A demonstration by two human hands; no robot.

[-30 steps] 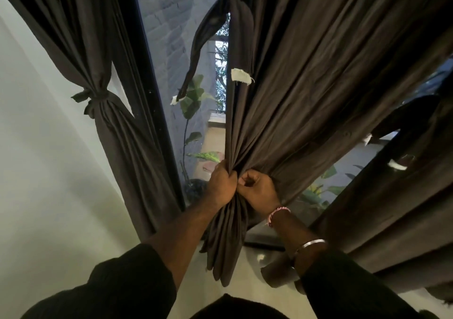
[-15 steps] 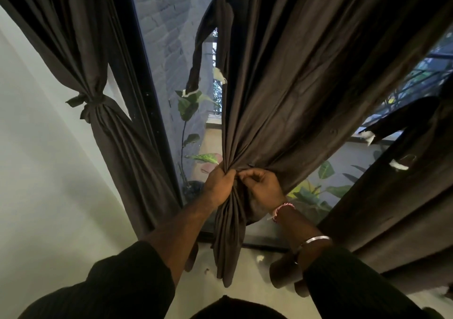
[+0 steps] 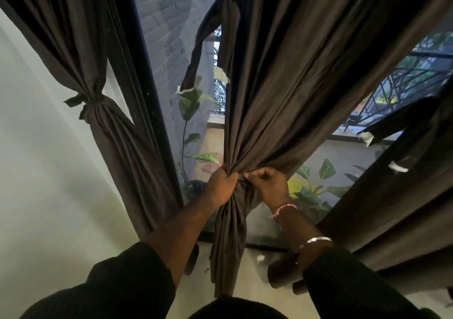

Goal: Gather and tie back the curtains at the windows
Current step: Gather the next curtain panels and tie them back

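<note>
A dark brown middle curtain hangs in front of the window and is bunched into a narrow neck at the centre. My left hand grips that gathered neck from the left. My right hand pinches the folds from the right, fingers curled against the fabric. The curtain's own tie strap dangles loose from its upper left edge, with a white tip. A left curtain is bunched and knotted with a tie. A third curtain hangs loose at the right.
A black window frame runs between the left and middle curtains. Behind the glass stand leafy plants, a grey brick wall and a railing. A white wall is at the left, pale floor below.
The bunched curtain has been drawn tighter toward the left, uncovering more glass and plants at the right. Both hands keep their hold at the neck; the loose strap swung slightly.
</note>
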